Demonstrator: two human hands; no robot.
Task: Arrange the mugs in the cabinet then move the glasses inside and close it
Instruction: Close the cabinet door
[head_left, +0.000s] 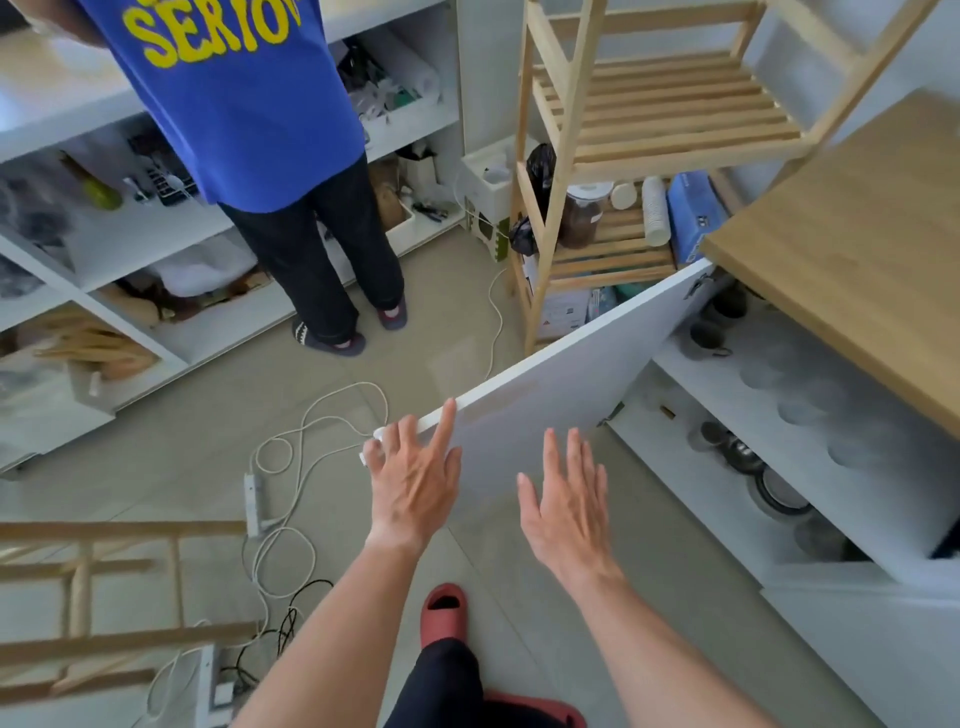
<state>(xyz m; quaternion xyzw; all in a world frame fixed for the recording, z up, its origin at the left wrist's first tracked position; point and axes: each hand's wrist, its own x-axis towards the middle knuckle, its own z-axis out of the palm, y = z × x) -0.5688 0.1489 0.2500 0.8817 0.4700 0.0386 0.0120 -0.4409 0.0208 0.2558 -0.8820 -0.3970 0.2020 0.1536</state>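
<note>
Cabinet door (561, 384) stood swung wide open, hinged at the far end under the wooden bench (852, 249). Left hand (413, 480) lay on the door's free top corner, fingers spread and draped over the edge, forefinger stretched along the top, not closed round anything; placed there, by the look of it, to steer the door on its hinges. Right hand (563, 499) hovered flat and open just in front of the door's inner face, fingers together and extended, holding nothing; whether the palm touched the panel could not be told. That flat posture read as readiness to push. Inside the cabinet, the upper shelf (691, 358) carried a spread of glasses (810, 395), seen from above as pale round rims, blurred; at the far end near the hinge sat a few dark mugs (711, 332), grouped close together. The lower shelf held metal bowls (748, 457) and other round vessels, too dim to name. With glassware already in and mugs bunched at one end, the closing step seemed to be the one in hand. A second person (260, 130) stood well apart at the white shelving. Cables (322, 415) lay on the floor near the door's swing, though on its outer side.
</note>
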